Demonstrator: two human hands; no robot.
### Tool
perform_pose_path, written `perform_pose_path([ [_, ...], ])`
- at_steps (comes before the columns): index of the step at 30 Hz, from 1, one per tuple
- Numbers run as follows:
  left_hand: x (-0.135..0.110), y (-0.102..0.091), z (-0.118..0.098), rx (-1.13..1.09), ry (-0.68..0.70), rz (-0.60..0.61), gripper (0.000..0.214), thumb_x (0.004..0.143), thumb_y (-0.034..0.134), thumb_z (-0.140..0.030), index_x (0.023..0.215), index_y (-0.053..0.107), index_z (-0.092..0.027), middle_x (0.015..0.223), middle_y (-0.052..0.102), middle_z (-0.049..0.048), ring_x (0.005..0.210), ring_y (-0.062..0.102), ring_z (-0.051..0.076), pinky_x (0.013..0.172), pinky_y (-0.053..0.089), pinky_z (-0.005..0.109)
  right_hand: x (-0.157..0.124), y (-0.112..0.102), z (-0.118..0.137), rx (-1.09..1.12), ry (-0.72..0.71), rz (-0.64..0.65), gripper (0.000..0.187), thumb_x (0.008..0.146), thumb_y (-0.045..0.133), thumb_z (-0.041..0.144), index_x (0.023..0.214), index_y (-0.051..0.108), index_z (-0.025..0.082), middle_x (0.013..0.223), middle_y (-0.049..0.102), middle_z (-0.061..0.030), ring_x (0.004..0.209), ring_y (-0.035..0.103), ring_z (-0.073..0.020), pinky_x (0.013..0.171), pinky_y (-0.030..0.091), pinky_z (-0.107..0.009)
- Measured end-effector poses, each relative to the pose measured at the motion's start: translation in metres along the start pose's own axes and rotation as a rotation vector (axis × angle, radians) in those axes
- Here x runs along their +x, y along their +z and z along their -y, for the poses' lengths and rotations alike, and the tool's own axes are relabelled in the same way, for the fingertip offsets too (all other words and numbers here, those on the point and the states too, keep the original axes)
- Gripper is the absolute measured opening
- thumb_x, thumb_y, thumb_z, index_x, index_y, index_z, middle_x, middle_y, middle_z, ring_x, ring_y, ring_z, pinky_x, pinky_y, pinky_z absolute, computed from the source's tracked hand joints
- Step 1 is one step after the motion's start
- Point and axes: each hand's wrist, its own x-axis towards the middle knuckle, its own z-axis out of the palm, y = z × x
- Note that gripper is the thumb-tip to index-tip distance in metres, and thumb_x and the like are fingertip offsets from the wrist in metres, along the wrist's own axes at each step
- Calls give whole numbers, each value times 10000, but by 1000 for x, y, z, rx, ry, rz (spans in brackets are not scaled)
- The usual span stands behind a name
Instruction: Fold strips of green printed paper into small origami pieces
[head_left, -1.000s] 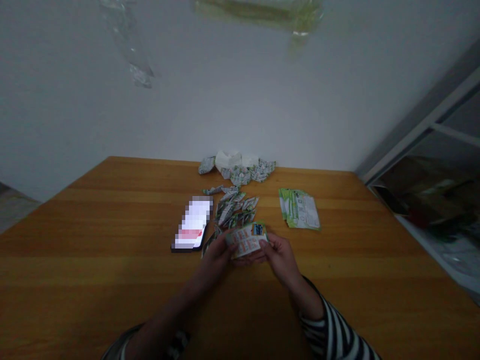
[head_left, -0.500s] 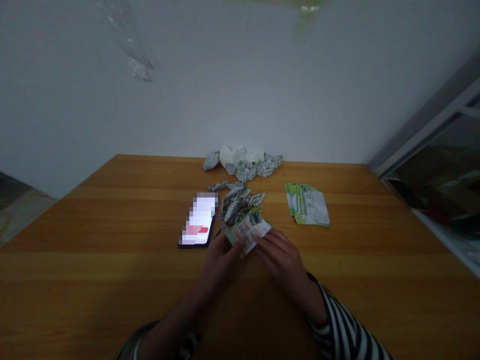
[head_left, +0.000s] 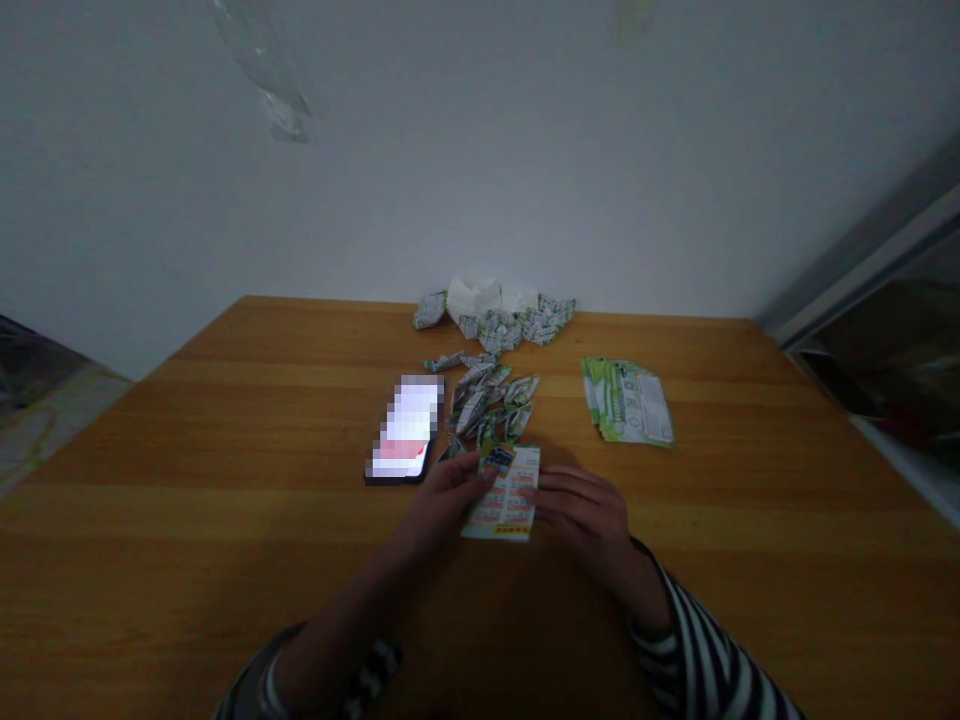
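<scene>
The left hand (head_left: 448,497) pinches a leaflet (head_left: 511,497); the right hand (head_left: 596,512) apparently grips its opposite edge, to hold it flat.

Before you: one desk (head_left: 225,480), one phone (head_left: 409,420), one printed card (head_left: 510,505), one leaflet stack (head_left: 634,405), two crumpled-paper heaps (head_left: 501,330); loose papers inside, you cannot count exactly.

The left hand (head_left: 444,500) grips a printed leaflet (head_left: 517,495) over the wooden table (head_left: 255,420); the right hand's (head_left: 589,510) fingers touch its right edge. Beyond lie folded paper pieces (head_left: 474,408), between a lit smartphone (head_left: 409,425) and overlapping green-and-white leaflets (head_left: 641,405); crumpled paper (head_left: 501,328) sits by the wall (head_left: 495,170).
</scene>
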Motion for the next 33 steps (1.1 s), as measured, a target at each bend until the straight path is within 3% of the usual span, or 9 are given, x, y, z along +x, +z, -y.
perform_pose_path([
  [3,0,2,-1,-50,-36,-30,391,694,780,-320,1007,705,-98,903,759,125,750,725,235,674,561,300,0,4,3,87,112,-102,168,857,646,216,963,753,292,921,770,-33,873,716,-198,860,558,-374],
  [6,-1,4,-2,-30,-35,-17,413,707,769,-329,1042,699,-98,918,760,139,786,731,250,688,560,298,0,11,5,196,334,-220,69,825,681,257,801,744,243,844,764,-47,805,708,-209,765,562,-346],
  [10,-3,5,1,54,-13,64,477,712,764,-385,1101,682,-120,920,764,130,788,735,261,726,563,329,2,18,4,393,615,-300,195,809,681,329,663,667,200,746,731,-30,675,668,-175,643,530,-277],
  [13,-4,5,5,84,5,24,470,742,735,-405,1121,677,-133,970,760,124,827,731,267,791,562,366,4,21,4,488,718,-328,253,775,699,376,618,632,189,638,680,-7,601,618,-153,592,500,-254],
  [19,-7,9,11,140,76,-104,564,817,589,-573,1104,678,-96,994,748,151,896,713,288,803,567,391,3,26,4,537,798,-425,264,712,758,378,632,598,184,612,637,17,578,577,-126,587,474,-237],
  [23,-9,19,8,200,121,-79,461,723,748,-443,1059,690,-133,1020,746,114,920,707,269,847,556,368,3,30,6,542,817,-451,279,729,747,396,638,589,185,605,628,17,570,574,-127,583,478,-242],
  [33,2,8,23,258,99,-109,400,840,617,-465,1068,677,-142,940,762,85,817,722,245,766,577,353,0,37,10,527,809,-489,223,742,741,371,667,642,185,656,679,-9,620,625,-152,634,524,-274],
])
